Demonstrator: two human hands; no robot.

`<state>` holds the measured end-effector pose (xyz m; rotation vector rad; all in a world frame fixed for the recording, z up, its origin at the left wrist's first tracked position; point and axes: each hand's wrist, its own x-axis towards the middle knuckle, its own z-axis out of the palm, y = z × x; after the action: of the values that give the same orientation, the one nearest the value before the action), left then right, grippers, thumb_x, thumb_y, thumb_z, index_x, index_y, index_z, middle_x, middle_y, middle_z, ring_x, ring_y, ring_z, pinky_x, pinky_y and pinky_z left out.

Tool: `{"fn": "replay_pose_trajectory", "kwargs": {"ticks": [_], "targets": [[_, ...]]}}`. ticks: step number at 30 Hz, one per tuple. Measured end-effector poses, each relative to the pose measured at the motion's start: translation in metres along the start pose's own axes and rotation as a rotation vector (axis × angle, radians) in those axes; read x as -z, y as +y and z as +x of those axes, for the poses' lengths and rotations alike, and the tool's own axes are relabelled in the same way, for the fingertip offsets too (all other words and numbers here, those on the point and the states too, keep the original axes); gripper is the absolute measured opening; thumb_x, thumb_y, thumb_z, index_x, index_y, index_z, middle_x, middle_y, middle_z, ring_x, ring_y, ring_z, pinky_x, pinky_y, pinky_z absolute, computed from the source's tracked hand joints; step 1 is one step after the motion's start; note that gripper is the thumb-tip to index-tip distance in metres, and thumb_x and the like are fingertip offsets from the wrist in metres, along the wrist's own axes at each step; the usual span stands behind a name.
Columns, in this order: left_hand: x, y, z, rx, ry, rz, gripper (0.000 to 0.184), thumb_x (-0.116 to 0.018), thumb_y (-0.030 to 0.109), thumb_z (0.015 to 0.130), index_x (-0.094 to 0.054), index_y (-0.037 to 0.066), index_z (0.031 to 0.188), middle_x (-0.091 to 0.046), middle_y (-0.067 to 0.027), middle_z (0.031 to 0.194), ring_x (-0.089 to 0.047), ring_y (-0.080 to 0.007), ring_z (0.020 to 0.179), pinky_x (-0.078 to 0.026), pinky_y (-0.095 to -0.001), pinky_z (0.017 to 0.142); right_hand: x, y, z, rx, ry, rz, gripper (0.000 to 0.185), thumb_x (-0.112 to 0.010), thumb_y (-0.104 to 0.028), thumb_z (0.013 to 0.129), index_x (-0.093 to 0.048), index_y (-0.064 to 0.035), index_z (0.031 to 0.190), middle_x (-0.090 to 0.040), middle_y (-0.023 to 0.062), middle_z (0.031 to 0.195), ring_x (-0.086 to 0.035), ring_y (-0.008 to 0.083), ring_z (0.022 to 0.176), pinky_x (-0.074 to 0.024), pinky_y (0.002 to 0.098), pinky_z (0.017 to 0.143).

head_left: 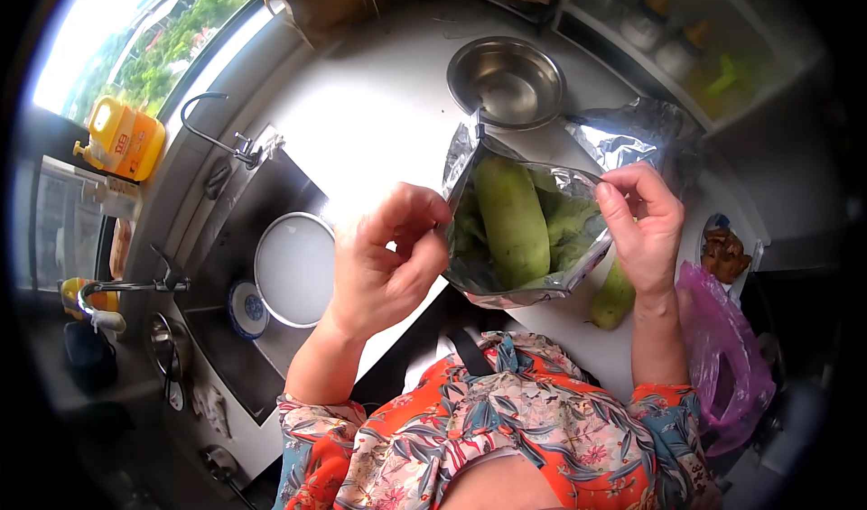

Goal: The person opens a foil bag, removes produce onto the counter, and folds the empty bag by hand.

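A silvery, shiny bag hangs with its mouth spread between my two hands. Inside it lies a long pale-green gourd, with leafy greens around it. My left hand pinches the bag's left rim between thumb and fingers. On the opposite side, my right hand grips the right rim, thumb on top. Below my right hand, another green gourd rests on the counter, partly covered by the hand and bag.
A steel bowl stands behind the bag, beside crumpled silver packaging. The sink at left holds a round white basin and a blue-patterned plate. A purple plastic bag lies at right, near some brown pieces.
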<state>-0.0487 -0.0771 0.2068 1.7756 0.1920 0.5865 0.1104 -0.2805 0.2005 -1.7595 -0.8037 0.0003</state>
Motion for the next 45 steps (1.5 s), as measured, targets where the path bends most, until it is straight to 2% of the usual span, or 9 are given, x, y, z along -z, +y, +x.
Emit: {"fn": "replay_pose_trajectory", "kwargs": {"ticks": [4, 10, 14, 19, 23, 30, 35, 38, 45], "targets": [[0.001, 0.000, -0.007, -0.060, 0.020, 0.052, 0.013, -0.052, -0.010, 0.073, -0.057, -0.001, 0.080, -0.052, 0.0014, 0.062, -0.047, -0.0013, 0.051, -0.038, -0.0168, 0.048, 0.000, -0.002, 0.000, 0.007, 0.001, 0.021, 0.006, -0.064, 0.001, 0.083, -0.062, 0.0007, 0.088, -0.057, 0.0020, 0.080, -0.053, 0.0066, 0.065, -0.0443, 0.0209, 0.058], [-0.001, 0.003, -0.012, -0.158, -0.015, 0.123, 0.015, -0.055, -0.012, 0.070, -0.060, -0.001, 0.079, -0.055, -0.0027, 0.068, -0.051, -0.0053, 0.053, -0.041, -0.0191, 0.049, 0.002, -0.048, -0.005, 0.431, 0.013, -0.333, 0.021, -0.069, 0.002, 0.074, -0.063, 0.0015, 0.094, -0.061, 0.0099, 0.091, -0.061, 0.0225, 0.078, -0.0504, 0.0295, 0.069], [-0.004, 0.001, -0.013, -0.161, 0.003, 0.091, 0.017, -0.055, -0.013, 0.069, -0.061, -0.001, 0.079, -0.056, -0.0032, 0.067, -0.052, -0.0073, 0.054, -0.042, -0.0200, 0.051, -0.012, -0.065, -0.022, 0.604, -0.433, -0.125, 0.025, -0.066, -0.002, 0.074, -0.062, 0.0060, 0.097, -0.061, 0.0168, 0.096, -0.064, 0.0282, 0.082, -0.0532, 0.0350, 0.073], [-0.003, -0.002, -0.017, -0.150, 0.048, 0.026, 0.018, -0.055, -0.014, 0.067, -0.062, -0.001, 0.078, -0.057, -0.0038, 0.068, -0.052, -0.0089, 0.056, -0.042, -0.0212, 0.052, -0.024, -0.050, -0.027, 0.337, -0.575, -0.394, 0.022, -0.062, 0.002, 0.081, -0.061, 0.0051, 0.103, -0.061, 0.0210, 0.104, -0.065, 0.0330, 0.087, -0.0536, 0.0356, 0.073], [-0.001, -0.002, -0.018, -0.178, 0.032, 0.029, 0.018, -0.055, -0.013, 0.067, -0.062, -0.001, 0.077, -0.056, -0.0038, 0.067, -0.052, -0.0092, 0.055, -0.042, -0.0216, 0.052, -0.019, -0.054, -0.006, 0.095, -0.545, -0.518, 0.037, -0.065, -0.005, 0.081, -0.052, 0.0068, 0.114, -0.061, 0.0222, 0.100, -0.065, 0.0350, 0.081, -0.0520, 0.0401, 0.070], [-0.012, -0.004, -0.008, -0.219, 0.003, 0.003, 0.016, -0.055, -0.012, 0.067, -0.061, 0.000, 0.076, -0.053, -0.0032, 0.065, -0.050, -0.0086, 0.051, -0.040, -0.0221, 0.049, -0.046, -0.039, 0.040, -0.104, -0.732, -0.723, 0.039, -0.071, -0.020, 0.079, -0.051, 0.0090, 0.096, -0.061, 0.0288, 0.080, -0.062, 0.0427, 0.079, -0.0493, 0.0462, 0.066], [-0.020, -0.007, 0.000, -0.156, -0.009, -0.087, 0.016, -0.051, -0.015, 0.071, -0.060, -0.003, 0.077, -0.055, -0.0037, 0.070, -0.050, -0.0092, 0.059, -0.039, -0.0217, 0.054, -0.070, -0.027, 0.041, -0.114, -0.653, -0.742, 0.048, -0.073, -0.025, 0.073, -0.047, 0.0074, 0.097, -0.061, 0.0298, 0.078, -0.061, 0.0458, 0.079, -0.0489, 0.0500, 0.068], [-0.018, -0.009, 0.001, -0.090, -0.029, -0.167, 0.015, -0.050, -0.016, 0.074, -0.059, -0.005, 0.079, -0.056, -0.0044, 0.075, -0.052, -0.0091, 0.066, -0.041, -0.0210, 0.058, -0.074, -0.022, 0.034, -0.088, -0.586, -0.731, 0.058, -0.077, -0.034, 0.071, -0.046, 0.0051, 0.100, -0.065, 0.0244, 0.077, -0.064, 0.0415, 0.078, -0.0520, 0.0462, 0.071], [-0.023, -0.022, 0.005, -0.144, 0.018, -0.263, 0.011, -0.054, -0.010, 0.076, -0.060, -0.002, 0.079, -0.057, -0.0030, 0.070, -0.054, -0.0049, 0.055, -0.043, -0.0201, 0.052, -0.041, -0.032, 0.013, 0.000, -0.526, -0.539, 0.068, -0.078, -0.023, 0.067, -0.043, -0.0011, 0.121, -0.063, 0.0271, 0.089, -0.063, 0.0432, 0.082, -0.0515, 0.0470, 0.073]]}}
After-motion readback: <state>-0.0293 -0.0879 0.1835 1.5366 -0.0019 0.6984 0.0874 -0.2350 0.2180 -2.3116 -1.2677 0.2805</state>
